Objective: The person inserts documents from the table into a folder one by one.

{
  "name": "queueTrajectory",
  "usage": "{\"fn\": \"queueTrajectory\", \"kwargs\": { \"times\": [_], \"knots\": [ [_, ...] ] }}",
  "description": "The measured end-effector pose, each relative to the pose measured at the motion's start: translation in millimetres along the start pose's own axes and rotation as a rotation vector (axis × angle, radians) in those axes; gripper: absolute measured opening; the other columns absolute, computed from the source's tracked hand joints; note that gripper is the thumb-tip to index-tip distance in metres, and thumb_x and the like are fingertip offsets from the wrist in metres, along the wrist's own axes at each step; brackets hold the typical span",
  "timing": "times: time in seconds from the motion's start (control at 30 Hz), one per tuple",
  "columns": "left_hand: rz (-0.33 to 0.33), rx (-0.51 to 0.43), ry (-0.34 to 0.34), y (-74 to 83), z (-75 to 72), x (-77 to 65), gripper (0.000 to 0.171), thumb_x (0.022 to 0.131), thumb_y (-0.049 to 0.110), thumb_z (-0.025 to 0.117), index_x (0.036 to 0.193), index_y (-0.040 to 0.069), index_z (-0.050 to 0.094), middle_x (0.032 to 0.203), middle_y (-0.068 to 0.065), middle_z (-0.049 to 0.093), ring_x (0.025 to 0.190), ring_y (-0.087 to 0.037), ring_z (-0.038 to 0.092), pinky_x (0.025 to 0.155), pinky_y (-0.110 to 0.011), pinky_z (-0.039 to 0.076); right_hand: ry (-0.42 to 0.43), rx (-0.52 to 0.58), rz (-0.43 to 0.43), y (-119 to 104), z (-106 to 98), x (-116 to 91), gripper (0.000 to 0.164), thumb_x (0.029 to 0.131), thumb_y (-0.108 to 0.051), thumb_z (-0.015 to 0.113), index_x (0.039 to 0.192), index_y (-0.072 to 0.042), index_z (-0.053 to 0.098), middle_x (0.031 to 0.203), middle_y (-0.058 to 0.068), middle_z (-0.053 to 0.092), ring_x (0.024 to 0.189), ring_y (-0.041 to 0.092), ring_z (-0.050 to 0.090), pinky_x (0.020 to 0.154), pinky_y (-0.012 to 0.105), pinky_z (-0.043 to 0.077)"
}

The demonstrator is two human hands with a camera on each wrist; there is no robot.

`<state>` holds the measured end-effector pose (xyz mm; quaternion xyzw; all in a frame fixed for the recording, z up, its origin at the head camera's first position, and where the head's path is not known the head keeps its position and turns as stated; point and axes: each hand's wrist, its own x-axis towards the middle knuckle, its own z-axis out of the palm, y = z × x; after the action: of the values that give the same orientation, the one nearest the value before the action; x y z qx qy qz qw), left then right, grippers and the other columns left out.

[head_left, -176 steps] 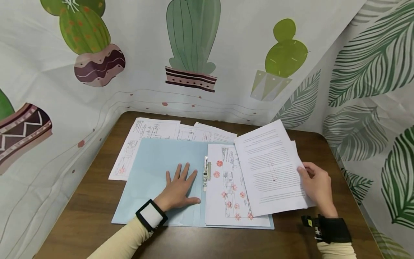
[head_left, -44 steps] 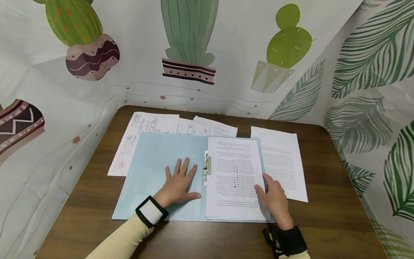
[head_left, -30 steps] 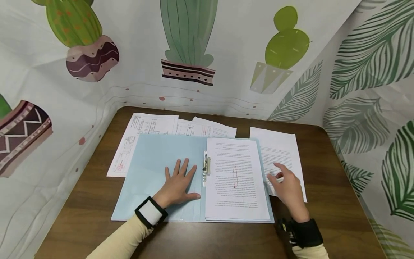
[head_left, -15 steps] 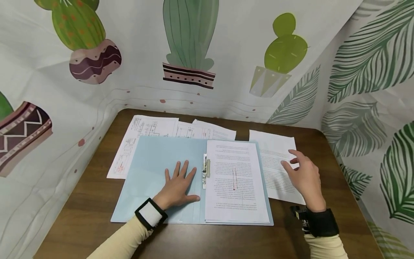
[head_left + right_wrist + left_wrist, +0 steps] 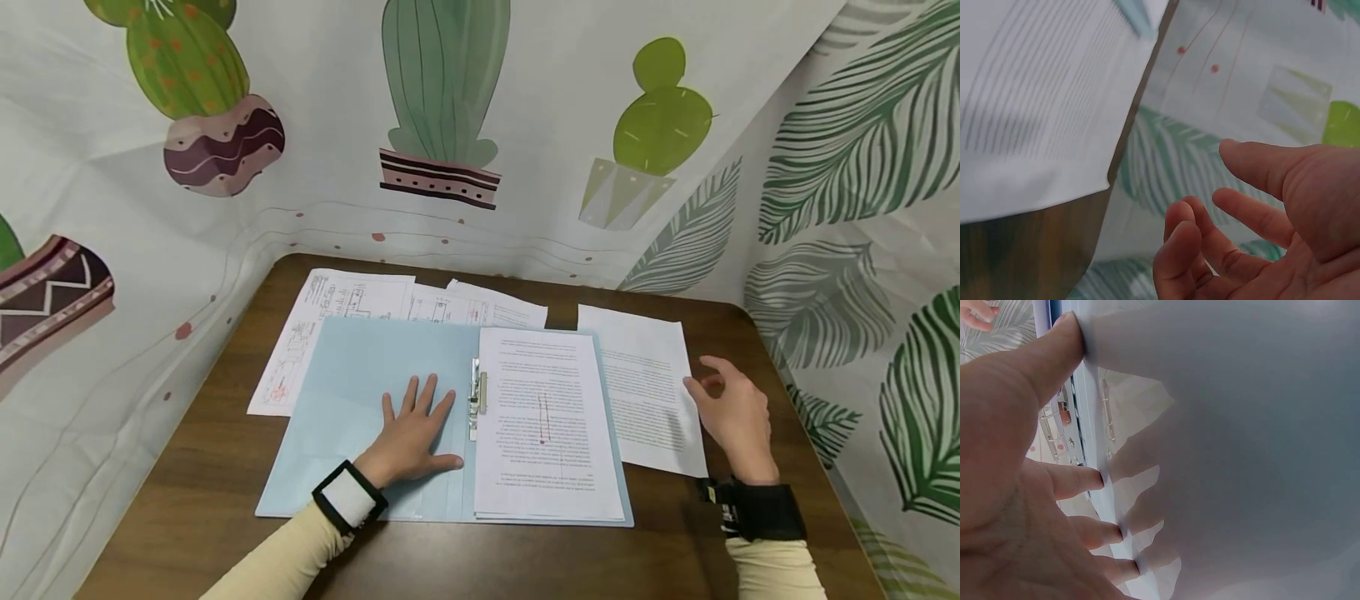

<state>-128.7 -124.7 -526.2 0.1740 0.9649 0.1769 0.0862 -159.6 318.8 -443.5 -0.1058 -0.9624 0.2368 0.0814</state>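
A light blue file folder (image 5: 360, 358) lies spread open on the table, a metal clip (image 5: 477, 396) along its spine. My left hand (image 5: 408, 433) rests with fingers spread on the bare left cover; in the left wrist view its thumb and fingertips touch the blue surface. On the right cover lies a stack of paper topped by a printed sheet (image 5: 547, 417) with red marks. My right hand (image 5: 735, 412) hovers at the right edge of another printed sheet (image 5: 648, 392), partly under the folder. Its fingers (image 5: 1257, 215) are loosely bent and hold nothing.
Behind the folder lie several papers, with a drawing sheet (image 5: 292, 358) bearing a red stamp at the left, partly covered by the folder. The brown wooden table (image 5: 420, 558) meets a cactus-print cloth (image 5: 540, 250) at the back and a leaf-print one at the right.
The printed sheet my right hand held earlier now lies on the folder's stack, covering the red-stamped page. That hand let go and moved right, past the loose sheet. My left hand stayed put.
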Motion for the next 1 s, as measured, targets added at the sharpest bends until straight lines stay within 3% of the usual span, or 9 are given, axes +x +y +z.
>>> {"fn": "queueTrajectory", "kwargs": {
  "times": [0.23, 0.57, 0.73, 1.0],
  "knots": [
    [0.002, 0.007, -0.002, -0.5, 2.4, 0.2, 0.107, 0.077, 0.064, 0.082, 0.158, 0.007, 0.041, 0.167, -0.028, 0.018, 0.152, -0.055, 0.008, 0.106, -0.084, 0.008, -0.052, -0.016, 0.092, 28.4, -3.3, 5.6, 0.054, 0.103, -0.031, 0.061, 0.147, -0.001, 0.051, 0.12, 0.028, 0.064, 0.087, 0.042, 0.059, 0.055, 0.038, 0.04],
    [0.007, -0.001, 0.011, 0.1, 0.9, 0.5, 0.106, 0.077, 0.062, 0.083, 0.157, 0.006, 0.042, 0.166, -0.029, 0.018, 0.151, -0.056, 0.009, 0.105, -0.085, 0.007, -0.076, -0.021, 0.14, 51.5, -3.3, 9.5, 0.055, 0.104, -0.035, 0.059, 0.147, -0.001, 0.05, 0.12, 0.026, 0.063, 0.076, 0.035, 0.056, 0.052, 0.038, 0.039],
    [0.006, 0.017, 0.002, 0.8, -0.6, 0.6, 0.106, 0.077, 0.064, 0.082, 0.157, 0.007, 0.041, 0.166, -0.028, 0.018, 0.152, -0.055, 0.009, 0.105, -0.085, 0.008, -0.113, -0.026, 0.157, 56.3, 0.4, 11.7, 0.057, 0.104, -0.036, 0.058, 0.148, 0.0, 0.048, 0.121, 0.027, 0.062, 0.084, 0.04, 0.058, 0.054, 0.039, 0.041],
    [0.006, 0.015, -0.002, 0.5, -0.1, 0.3, 0.105, 0.078, 0.062, 0.082, 0.157, 0.006, 0.042, 0.166, -0.028, 0.019, 0.151, -0.056, 0.01, 0.104, -0.085, 0.009, -0.218, -0.046, 0.219, 60.7, 13.6, 21.5, 0.068, 0.102, -0.034, 0.061, 0.154, 0.002, 0.036, 0.121, 0.031, 0.062, 0.095, 0.047, 0.06, 0.067, 0.051, 0.046]
  ]
}}
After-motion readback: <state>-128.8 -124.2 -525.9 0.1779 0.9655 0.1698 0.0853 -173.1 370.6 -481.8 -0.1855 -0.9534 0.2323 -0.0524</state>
